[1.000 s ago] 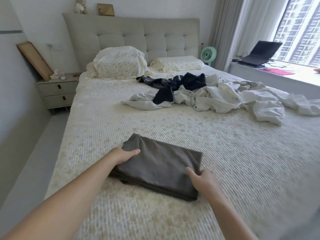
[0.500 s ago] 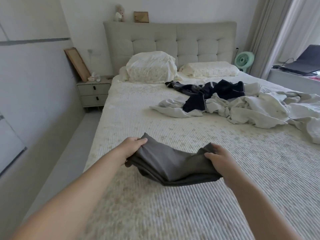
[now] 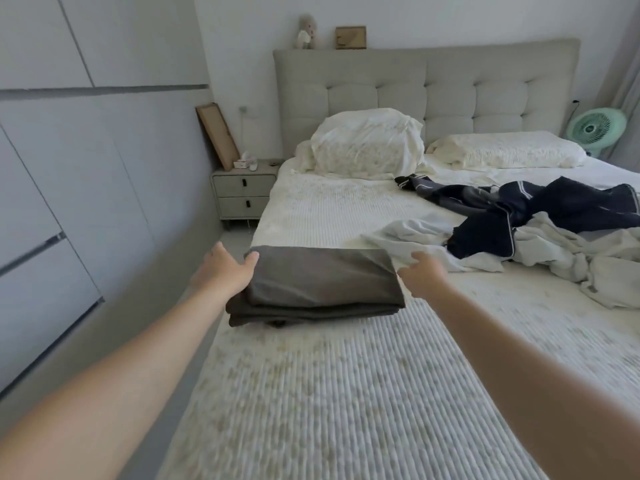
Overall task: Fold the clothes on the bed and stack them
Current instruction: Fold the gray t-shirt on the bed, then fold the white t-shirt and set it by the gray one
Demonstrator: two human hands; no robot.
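Observation:
A folded dark grey garment point(image 3: 322, 285) lies flat on the bed point(image 3: 346, 393), close to its left edge. My left hand point(image 3: 225, 271) is against the garment's left side, thumb resting on the far left corner and fingers relaxed. My right hand point(image 3: 422, 277) sits at the garment's right edge, its fingertips just touching the cloth. An unfolded heap lies further right: a navy garment with white piping point(image 3: 519, 216) on top of crumpled pale grey clothes point(image 3: 571, 261).
Two pillows point(image 3: 367, 147) lean on the padded headboard point(image 3: 426, 95). A two-drawer nightstand point(image 3: 242, 192) stands left of the bed, beside a narrow floor strip and wardrobe doors point(image 3: 69, 174). A green fan point(image 3: 597, 129) stands at the far right.
Both hands lifted the grey garment, carried it left and further up the bed, and set it down near the left edge. My view turned left with it.

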